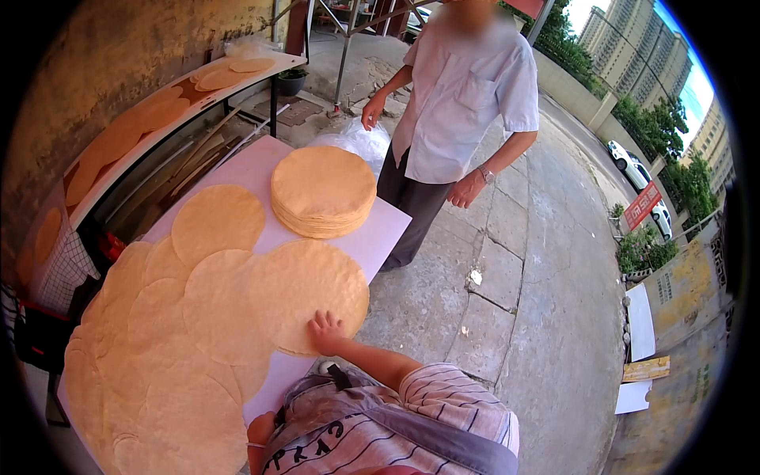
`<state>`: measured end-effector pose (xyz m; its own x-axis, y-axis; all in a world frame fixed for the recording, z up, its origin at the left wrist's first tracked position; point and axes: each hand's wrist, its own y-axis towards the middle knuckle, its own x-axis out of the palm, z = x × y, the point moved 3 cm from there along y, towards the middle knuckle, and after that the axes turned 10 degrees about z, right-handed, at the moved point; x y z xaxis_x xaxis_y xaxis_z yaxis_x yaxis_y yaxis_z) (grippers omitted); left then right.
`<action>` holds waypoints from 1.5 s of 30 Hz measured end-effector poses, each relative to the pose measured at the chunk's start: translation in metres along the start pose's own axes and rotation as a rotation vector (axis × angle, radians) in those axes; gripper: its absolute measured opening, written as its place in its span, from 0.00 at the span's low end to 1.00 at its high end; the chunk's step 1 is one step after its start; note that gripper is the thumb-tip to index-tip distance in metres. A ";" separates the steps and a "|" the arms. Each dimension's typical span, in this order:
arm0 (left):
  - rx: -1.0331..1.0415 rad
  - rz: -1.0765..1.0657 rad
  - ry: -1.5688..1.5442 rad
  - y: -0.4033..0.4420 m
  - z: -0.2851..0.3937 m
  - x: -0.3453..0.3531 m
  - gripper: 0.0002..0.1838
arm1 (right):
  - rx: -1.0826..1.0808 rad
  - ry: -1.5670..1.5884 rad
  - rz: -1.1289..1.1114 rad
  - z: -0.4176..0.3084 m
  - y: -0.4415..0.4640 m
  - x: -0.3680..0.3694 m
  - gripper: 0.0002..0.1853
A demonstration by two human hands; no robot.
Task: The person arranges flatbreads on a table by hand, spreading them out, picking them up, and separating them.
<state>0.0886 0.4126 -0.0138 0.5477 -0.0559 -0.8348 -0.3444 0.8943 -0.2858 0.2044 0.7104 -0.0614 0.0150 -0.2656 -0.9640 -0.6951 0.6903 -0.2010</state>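
My right hand (325, 332) lies with its fingers spread on the near edge of a round flatbread (305, 289) at the front right of the pink table (279, 378). Just behind it rises a tall stack of round flatbreads (323, 190). Many overlapping flatbreads (158, 348) cover the left part of the table. Of my left arm, only a part with a band at the wrist shows at the bottom, beside my striped clothing; the left hand itself cannot be seen.
Across the table stands a person in a light shirt (467, 95), both hands hanging free. Behind the table on the left, a long board (289, 62) holds more flatbreads. A clear plastic bag (360, 141) lies beyond the stack. Paved ground (554, 317) stretches to the right.
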 end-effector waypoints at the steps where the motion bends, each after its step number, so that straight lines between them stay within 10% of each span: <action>1: -0.002 0.001 0.003 0.000 0.000 0.000 0.08 | 0.001 0.000 -0.003 0.000 0.000 0.000 0.26; 45: -0.077 -0.014 -0.061 0.007 -0.018 0.010 0.07 | 0.003 0.000 0.044 -0.003 -0.001 0.002 0.26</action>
<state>0.0780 0.4107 -0.0325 0.5970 -0.0389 -0.8013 -0.3931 0.8565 -0.3345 0.2027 0.7073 -0.0624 -0.0158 -0.2352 -0.9718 -0.6931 0.7031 -0.1589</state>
